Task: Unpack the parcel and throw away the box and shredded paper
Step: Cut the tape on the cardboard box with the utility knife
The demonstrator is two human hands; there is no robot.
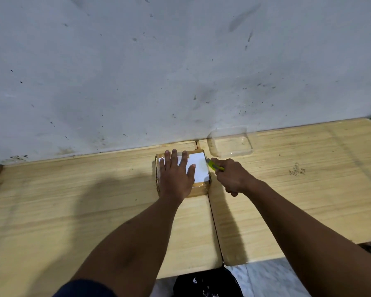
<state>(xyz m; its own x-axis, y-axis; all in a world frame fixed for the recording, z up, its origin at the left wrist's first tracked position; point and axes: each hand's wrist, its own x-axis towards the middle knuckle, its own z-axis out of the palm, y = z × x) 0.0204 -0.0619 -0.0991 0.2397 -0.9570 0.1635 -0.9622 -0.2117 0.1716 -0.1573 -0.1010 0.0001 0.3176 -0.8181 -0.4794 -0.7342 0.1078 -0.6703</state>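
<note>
One handwritten marking (297, 169) noted on the right-hand counter (308, 200): two short cursive lines, too small and faint to read. White label (198, 168) on top of the parcel (199, 188): no print can be made out. Nothing legible.

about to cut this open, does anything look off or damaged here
Nothing much stands out. The box lies flat and taped under the left hand; the right hand holds the knife at its far right corner. Only dark smudges on the wall and a scribble on the right table.
</note>
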